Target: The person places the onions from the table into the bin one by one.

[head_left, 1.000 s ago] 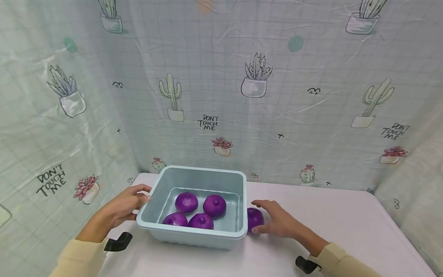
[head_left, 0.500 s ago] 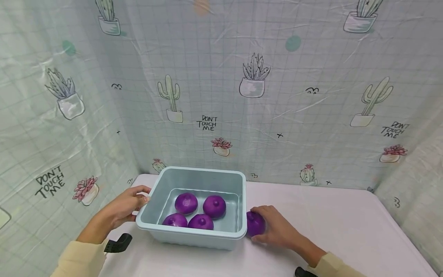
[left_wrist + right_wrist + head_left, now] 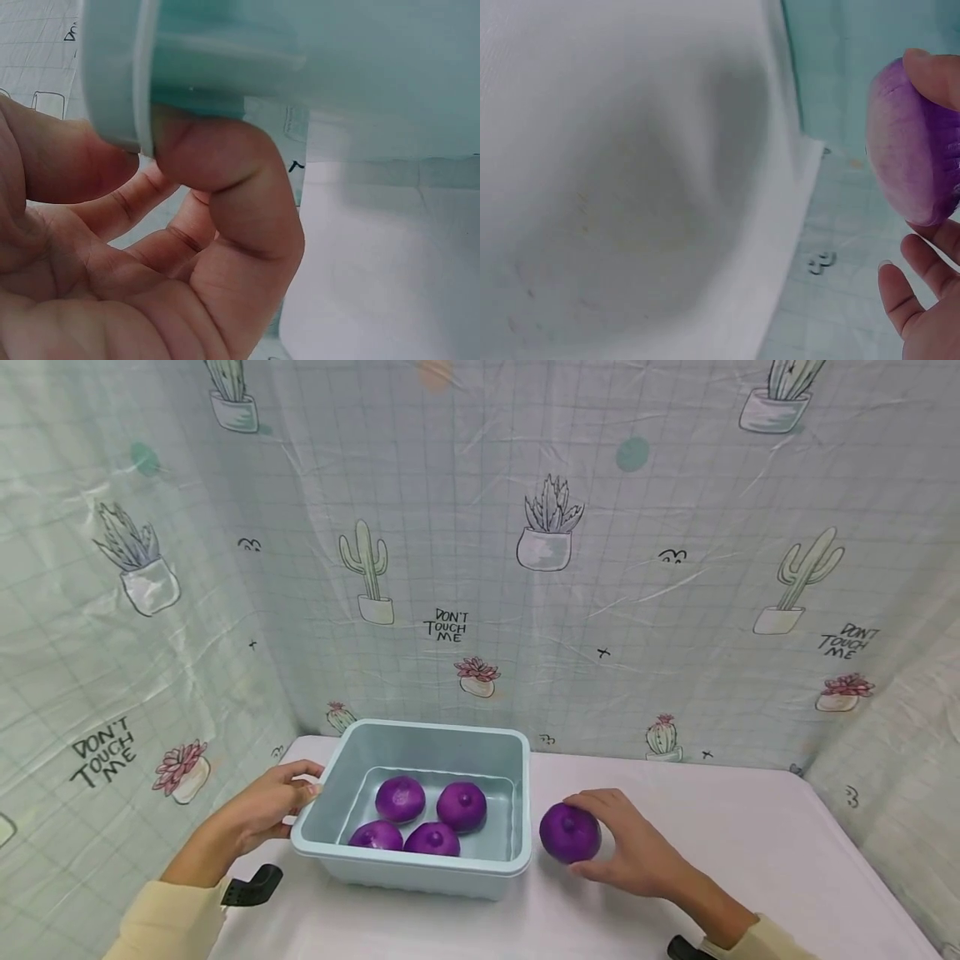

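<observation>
A light blue plastic tub (image 3: 420,875) stands on the table at centre left in the head view. Several round purple onion-like vegetables (image 3: 461,807) lie inside it, most with a small nub showing. My left hand (image 3: 258,810) pinches the tub's left rim (image 3: 120,75) between thumb and bent index finger, as the left wrist view shows up close. Just right of the tub, my right hand (image 3: 637,847) holds another purple onion-like vegetable (image 3: 567,835), its thumb on one side and fingers on the other. In the right wrist view this vegetable (image 3: 904,150) appears lifted, with a paler side towards the camera.
A white-covered table (image 3: 720,827) extends to the right of the tub. Behind it and at both sides hangs a curtain (image 3: 480,568) printed with cacti and lettering. Black camera mounts (image 3: 255,887) sit at the sleeve cuffs.
My right hand has closed round the purple onion-like vegetable beside the tub, then drawn it rightwards, away from the tub's wall. The left hand keeps its hold on the rim.
</observation>
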### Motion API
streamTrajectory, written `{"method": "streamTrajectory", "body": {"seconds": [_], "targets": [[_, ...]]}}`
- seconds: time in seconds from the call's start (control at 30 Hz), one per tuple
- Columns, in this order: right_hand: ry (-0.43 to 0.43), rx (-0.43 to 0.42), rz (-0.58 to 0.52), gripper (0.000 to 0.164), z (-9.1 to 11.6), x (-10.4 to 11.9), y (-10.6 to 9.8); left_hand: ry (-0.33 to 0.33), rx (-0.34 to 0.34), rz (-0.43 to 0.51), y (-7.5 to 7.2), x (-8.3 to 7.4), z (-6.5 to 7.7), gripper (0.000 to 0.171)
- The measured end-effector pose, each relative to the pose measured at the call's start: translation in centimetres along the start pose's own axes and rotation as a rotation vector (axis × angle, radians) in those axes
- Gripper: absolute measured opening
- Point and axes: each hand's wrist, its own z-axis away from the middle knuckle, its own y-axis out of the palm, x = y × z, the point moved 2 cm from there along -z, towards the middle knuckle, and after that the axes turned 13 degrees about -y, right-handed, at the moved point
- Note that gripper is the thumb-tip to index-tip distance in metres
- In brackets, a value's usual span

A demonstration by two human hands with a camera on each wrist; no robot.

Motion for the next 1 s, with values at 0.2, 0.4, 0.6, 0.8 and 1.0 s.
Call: {"method": "streamTrajectory", "body": {"seconds": [0.2,0.4,0.6,0.8,1.0], "targets": [[-0.077,-0.048,0.055,0.084,0.0,0.9,-1.9,-0.003,-0.008,-0.002,-0.1,0.2,0.0,0.037],[-0.112,-0.086,0.068,0.084,-0.6,1.8,-3.7,0.000,-0.006,-0.003,0.0,0.1,0.0,0.038],[-0.122,-0.135,-0.031,0.083,-2.0,2.4,-5.2,0.000,-0.008,-0.006,-0.1,0.1,0.0,0.038],[-0.129,-0.122,-0.117,0.079,-3.9,3.1,-5.5,-0.001,0.004,0.002,0.0,0.1,-0.2,0.038],[-0.185,-0.075,-0.198,0.080,-6.1,4.3,-4.6,-0.011,-0.004,0.002,0.1,0.0,-0.1,0.037]]}}
